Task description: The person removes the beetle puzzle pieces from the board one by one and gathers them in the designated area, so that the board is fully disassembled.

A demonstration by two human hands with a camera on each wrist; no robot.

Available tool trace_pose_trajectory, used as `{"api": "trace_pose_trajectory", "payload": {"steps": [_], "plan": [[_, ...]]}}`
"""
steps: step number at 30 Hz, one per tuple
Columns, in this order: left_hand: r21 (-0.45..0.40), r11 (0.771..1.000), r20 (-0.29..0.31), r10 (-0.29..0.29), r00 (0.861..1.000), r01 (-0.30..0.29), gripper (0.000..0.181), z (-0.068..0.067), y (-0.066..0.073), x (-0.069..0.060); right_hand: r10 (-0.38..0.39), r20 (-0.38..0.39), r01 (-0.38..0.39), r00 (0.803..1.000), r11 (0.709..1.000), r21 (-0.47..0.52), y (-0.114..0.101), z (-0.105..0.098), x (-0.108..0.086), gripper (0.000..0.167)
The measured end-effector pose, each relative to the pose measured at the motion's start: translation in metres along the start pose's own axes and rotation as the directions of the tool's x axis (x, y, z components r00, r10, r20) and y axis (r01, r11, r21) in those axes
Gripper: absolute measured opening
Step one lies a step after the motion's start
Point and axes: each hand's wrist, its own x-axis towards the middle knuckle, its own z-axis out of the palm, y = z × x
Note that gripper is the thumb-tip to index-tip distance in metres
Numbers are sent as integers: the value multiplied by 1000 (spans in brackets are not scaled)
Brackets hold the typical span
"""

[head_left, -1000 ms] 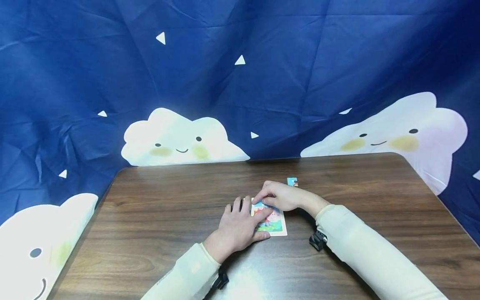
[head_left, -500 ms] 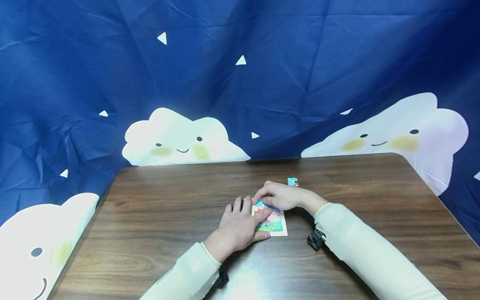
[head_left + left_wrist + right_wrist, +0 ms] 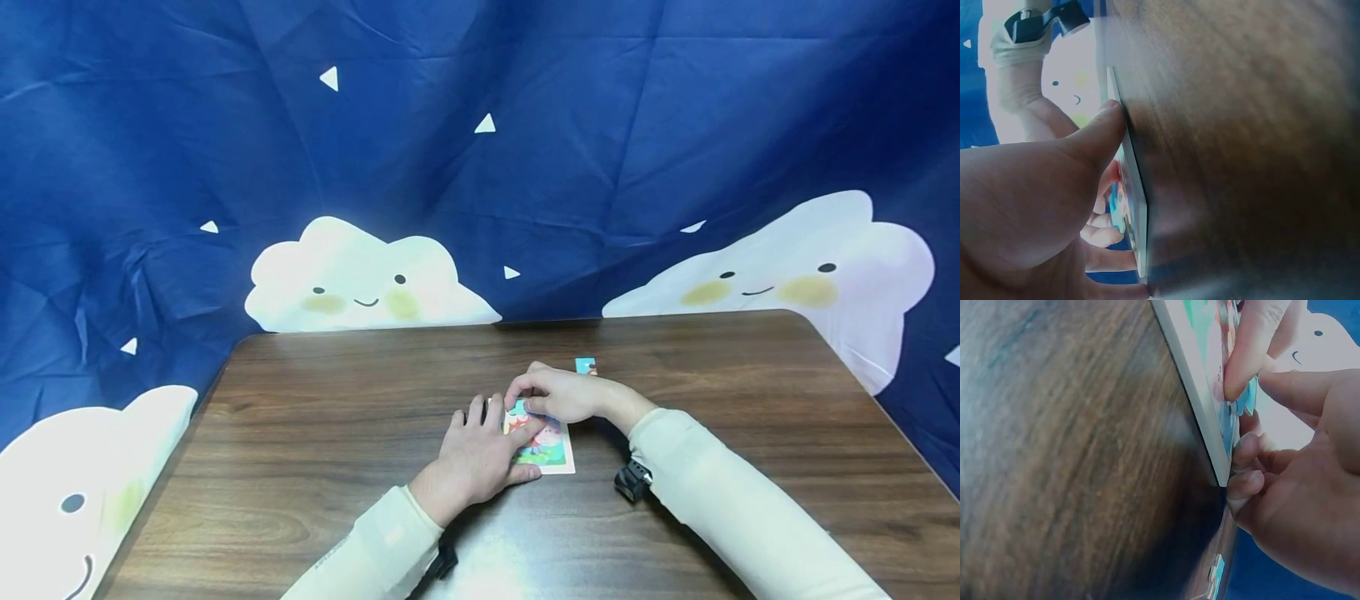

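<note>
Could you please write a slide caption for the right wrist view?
The right hand pinches a blue piece at the puzzle, beside the left hand.

Against a second ago, the index finger of your right hand (image 3: 567, 396) has arched up, where it pointed straighter toward the puzzle board (image 3: 558, 469). At the board's 11 o'clock, a blue puzzle piece (image 3: 1247, 397) now shows more clearly between that finger and thumb. Your head view has tipped slightly, so the table's (image 3: 337, 417) 12 o'clock edge sits a touch lower.
</note>
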Motion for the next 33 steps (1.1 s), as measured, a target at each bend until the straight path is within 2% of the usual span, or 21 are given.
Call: {"api": "trace_pose_trajectory", "payload": {"steps": [7, 14, 18, 22, 26, 33], "plan": [[19, 1000, 1, -4, 1000, 4, 69, 0, 1, 1, -25, -20, 25, 999, 1000, -3, 4, 1, 1, 28], [-5, 1000, 13, -1, 1000, 1, 68, 0, 1, 2, -74, -81, 80, 994, 994, 75, 10, 1, 1, 27], [-26, 1000, 31, -1, 1000, 2, 67, 0, 1, 2, -11, -116, 23, 993, 994, 105, 10, 1, 0, 24], [-38, 999, 45, -5, 999, 7, 67, 0, 1, 1, 61, -146, -50, 987, 995, 83, 10, 2, 0, 14], [-37, 999, 50, -8, 999, 9, 67, -1, 0, 1, 59, -162, -51, 985, 997, 58, 10, 2, 2, 10], [-47, 999, 63, -10, 998, 13, 67, 0, 1, 3, 63, -175, -50, 983, 995, 82, 9, 4, 2, 10]]}}
